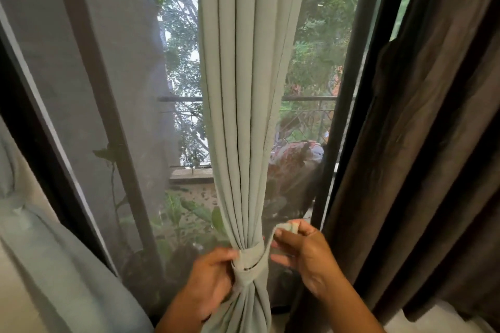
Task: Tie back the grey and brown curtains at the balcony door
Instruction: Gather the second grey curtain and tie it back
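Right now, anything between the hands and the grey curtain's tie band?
Nothing visible. The left hand grips the grey curtain at the tie band; the right hand pinches the band's free end.

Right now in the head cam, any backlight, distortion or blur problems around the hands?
Head view: daylight through the door backlights the scene, and the brown curtain goes dark; wide-angle bends the door frame near the edges; the hands, left and right, the tie and the grey curtain read sharp, evenly lit.
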